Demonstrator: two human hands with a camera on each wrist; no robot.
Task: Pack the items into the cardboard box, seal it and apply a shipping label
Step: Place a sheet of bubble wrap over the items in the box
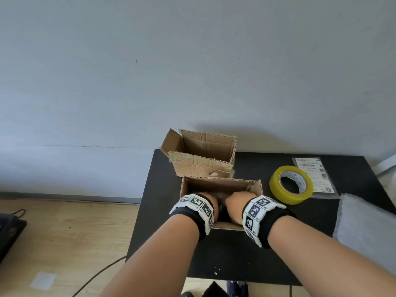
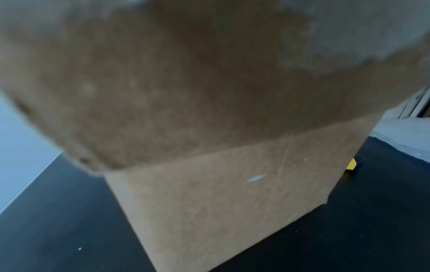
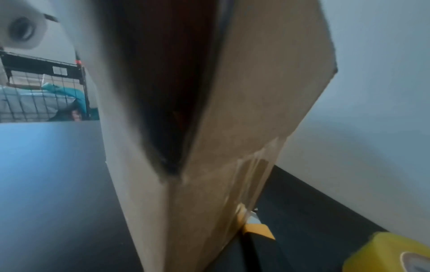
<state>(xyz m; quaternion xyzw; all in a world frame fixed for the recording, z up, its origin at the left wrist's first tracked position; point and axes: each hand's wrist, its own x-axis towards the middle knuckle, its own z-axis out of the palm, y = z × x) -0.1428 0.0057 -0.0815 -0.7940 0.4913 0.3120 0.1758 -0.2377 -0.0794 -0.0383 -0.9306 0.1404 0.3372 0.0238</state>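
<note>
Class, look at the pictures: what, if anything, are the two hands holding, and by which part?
Cannot be told: both hands reach into the near box, fingers hidden.

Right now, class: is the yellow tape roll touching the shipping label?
Touching. The head view shows the yellow tape roll lying over the shipping label's near left edge, no table between them.

Fingers out of my sight, label print unreadable

Both my left hand (image 1: 211,202) and right hand (image 1: 234,205) dip into the cardboard box (image 1: 216,184), so I cannot see their fingers or make out the dark crinkled item (image 1: 220,197) between them. The box's near flap (image 2: 186,73) fills the left wrist view as a blur. The shipping label (image 1: 315,174) by the worktop's far right corner is too small to read.
</note>
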